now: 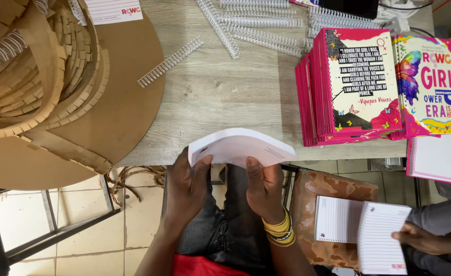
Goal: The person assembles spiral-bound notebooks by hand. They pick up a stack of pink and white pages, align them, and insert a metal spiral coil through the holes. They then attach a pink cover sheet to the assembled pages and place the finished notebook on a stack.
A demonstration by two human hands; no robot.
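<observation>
Paper stack [241, 145] is clamped by left hand [187, 186] and right hand [264, 189] at counter [225, 92] edge, being squared; even alignment is needed next.

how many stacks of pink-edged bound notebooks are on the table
2. One taller stack of pink-edged bound notebooks stands at the table's right side, with its dark, lettered back cover up; the other sits directly right of it, colourful front cover up. More may lie beyond the frame.

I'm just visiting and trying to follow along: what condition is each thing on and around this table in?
Paper stack: loose, bent, held by both hands.
Left hand: gripping stack.
Right hand: gripping stack.
Wire binding coils: loose, unused.
Pink notebooks: bound, closed, piled.
Lined notebook: open, held by another person.
</observation>
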